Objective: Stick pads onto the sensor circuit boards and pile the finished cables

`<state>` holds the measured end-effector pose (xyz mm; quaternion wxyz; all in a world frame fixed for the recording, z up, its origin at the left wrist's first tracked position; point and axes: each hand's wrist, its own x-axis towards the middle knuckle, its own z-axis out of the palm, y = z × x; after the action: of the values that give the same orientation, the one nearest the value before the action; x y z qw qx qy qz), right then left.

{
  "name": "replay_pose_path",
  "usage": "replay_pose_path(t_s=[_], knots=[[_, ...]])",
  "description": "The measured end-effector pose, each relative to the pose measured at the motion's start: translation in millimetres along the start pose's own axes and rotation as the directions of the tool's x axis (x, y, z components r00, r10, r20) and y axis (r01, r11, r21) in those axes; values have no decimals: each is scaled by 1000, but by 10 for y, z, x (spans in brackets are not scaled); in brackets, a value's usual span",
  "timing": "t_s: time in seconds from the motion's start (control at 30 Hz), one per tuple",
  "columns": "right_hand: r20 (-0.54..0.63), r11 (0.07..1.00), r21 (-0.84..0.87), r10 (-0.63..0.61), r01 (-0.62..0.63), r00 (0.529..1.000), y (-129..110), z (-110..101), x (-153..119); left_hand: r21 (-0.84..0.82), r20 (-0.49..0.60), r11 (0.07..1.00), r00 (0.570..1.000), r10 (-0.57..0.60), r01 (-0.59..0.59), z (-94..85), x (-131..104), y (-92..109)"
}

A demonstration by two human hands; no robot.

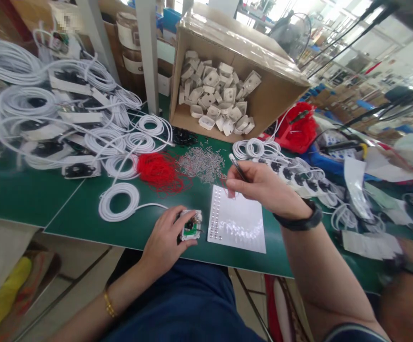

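Observation:
My left hand [170, 232] is closed around a small white housing [192, 227] with a green circuit board inside, resting at the front of the green bench. A white cable runs from that side to a coil [119, 202] on the left. My right hand [256, 183] grips a dark pen-like tool [240, 170] with a pale upper end. It hovers over the top of a white sheet [242, 228] with rows of small shiny dots along its left edge. A bit of thin red wire seems to show near the right fingertips; its hold is unclear.
Behind the hands lie a pile of small metal pins [203, 164] and a bundle of red wires [158, 172]. A cardboard box [281, 95] of white housings stands at the back. Coiled white cables [35, 102] heap up on the left. Another person's arm [409, 280] shows at right.

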<state>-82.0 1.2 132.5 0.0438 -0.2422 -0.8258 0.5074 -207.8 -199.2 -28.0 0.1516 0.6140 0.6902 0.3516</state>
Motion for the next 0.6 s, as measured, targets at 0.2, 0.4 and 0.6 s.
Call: replay_pose_path(t_s=[0.2, 0.4, 0.6], knots=[[-48, 924, -113, 362, -365, 931, 859, 11, -359, 11, -50, 1000, 999, 20, -19, 56, 0, -47], [-553, 848, -263, 259, -461, 792, 1427, 36, -415, 34, -62, 995, 994, 91, -89, 96, 22, -89], [-517, 870, -274, 226, -409, 826, 1349, 170, -516, 51, -42, 996, 996, 76, -74, 99, 38, -66]])
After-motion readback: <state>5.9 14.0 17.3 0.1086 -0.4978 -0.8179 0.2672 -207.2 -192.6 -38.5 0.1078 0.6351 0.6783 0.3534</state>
